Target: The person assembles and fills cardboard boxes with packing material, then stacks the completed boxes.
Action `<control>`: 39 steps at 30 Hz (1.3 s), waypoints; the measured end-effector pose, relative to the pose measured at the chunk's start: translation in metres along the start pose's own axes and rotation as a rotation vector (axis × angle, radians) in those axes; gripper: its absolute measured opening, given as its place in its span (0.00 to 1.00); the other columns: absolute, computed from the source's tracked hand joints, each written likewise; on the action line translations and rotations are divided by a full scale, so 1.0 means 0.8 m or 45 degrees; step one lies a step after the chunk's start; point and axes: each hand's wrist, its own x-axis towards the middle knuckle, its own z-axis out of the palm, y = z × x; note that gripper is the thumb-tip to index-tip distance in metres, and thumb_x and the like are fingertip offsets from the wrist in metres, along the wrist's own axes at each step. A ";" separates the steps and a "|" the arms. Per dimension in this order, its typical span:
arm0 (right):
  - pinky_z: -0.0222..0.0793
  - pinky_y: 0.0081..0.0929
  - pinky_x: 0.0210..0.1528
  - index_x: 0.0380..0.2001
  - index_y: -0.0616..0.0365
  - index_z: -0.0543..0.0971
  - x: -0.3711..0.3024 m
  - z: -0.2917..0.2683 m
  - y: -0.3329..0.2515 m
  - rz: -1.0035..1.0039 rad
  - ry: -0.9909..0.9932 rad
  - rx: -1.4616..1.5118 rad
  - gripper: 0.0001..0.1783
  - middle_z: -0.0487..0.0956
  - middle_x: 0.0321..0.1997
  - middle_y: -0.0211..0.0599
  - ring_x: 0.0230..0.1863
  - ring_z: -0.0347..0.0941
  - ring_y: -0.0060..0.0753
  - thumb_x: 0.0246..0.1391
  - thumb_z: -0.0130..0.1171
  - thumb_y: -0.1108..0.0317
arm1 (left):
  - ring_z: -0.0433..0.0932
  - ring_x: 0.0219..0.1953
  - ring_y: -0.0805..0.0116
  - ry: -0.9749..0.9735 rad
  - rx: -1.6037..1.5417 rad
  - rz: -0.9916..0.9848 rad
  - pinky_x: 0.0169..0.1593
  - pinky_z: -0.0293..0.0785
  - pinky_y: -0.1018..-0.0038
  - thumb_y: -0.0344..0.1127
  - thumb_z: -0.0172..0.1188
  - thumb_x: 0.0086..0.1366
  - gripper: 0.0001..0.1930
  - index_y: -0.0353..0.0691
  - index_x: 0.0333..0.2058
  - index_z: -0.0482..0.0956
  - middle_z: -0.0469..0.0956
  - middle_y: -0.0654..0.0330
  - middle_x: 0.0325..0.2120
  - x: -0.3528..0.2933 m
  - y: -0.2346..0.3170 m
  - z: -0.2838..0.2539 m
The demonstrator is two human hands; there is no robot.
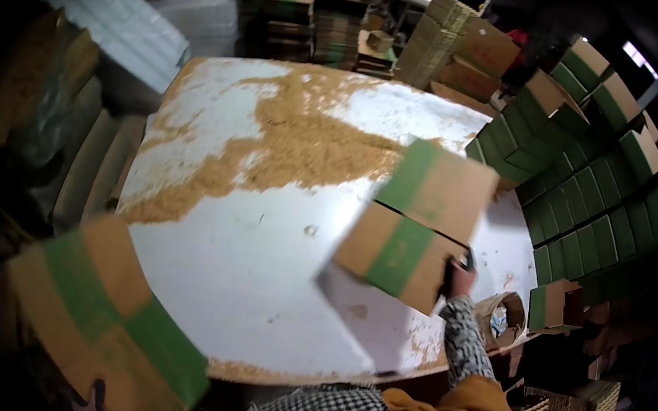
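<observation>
In my right hand, which wears a dark glove with bare fingers showing, is the near right side of a brown cardboard box with a green band. This box is tilted over the right part of the white table, casting a shadow. At the lower left, a second brown and green cardboard box is at the near left corner of the table. My left hand grips its near edge, a dark-gloved thumb lying on the cardboard; the other fingers are hidden underneath.
The white table carries a worn brown patch across its far half. Green and brown boxes are stacked high at the right. An open round container stands by the right edge. Flattened cardboard piles up behind; wrapped white sheets lean far left.
</observation>
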 end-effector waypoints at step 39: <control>0.57 0.25 0.10 0.31 0.55 0.71 -0.104 0.534 -0.193 0.410 -0.980 0.634 0.04 0.69 0.17 0.31 0.11 0.62 0.27 0.51 0.53 0.69 | 0.67 0.29 0.65 -0.435 -0.496 -0.309 0.34 0.66 0.76 0.39 0.64 0.52 0.29 0.32 0.50 0.66 0.71 0.59 0.31 0.140 -0.190 0.077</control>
